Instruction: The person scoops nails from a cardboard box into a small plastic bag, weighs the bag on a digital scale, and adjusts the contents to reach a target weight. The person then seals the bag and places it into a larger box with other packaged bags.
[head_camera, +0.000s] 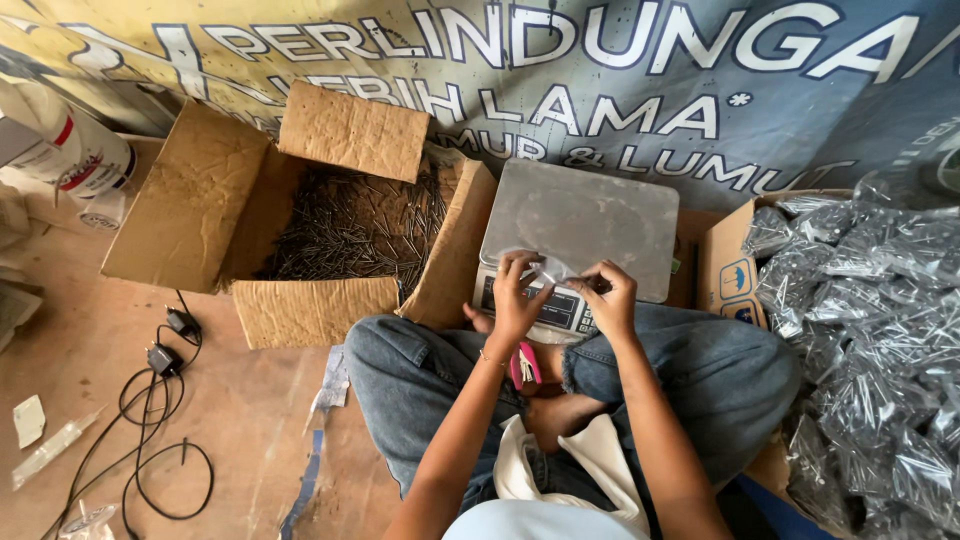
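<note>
Single view, head-worn camera, looking steeply down from above seated person's own lap. Forearms enter from bottom edge, left hand (516, 296) and right hand (610, 300) near frame centre, close to lens. Scale (580, 222) just beyond hands, cardboard box (200, 200) upper left, banner (600, 80) along top edge, farthest away. Floor (90, 340) at left. No second view to share scene.

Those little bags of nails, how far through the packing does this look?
Done: a heap of filled clear bags sits piled in the box on the person's right. In hand: the left hand and right hand hold a small clear bag over the front of the grey scale. Left: the open cardboard box still holds a thick layer of loose nails.
</note>
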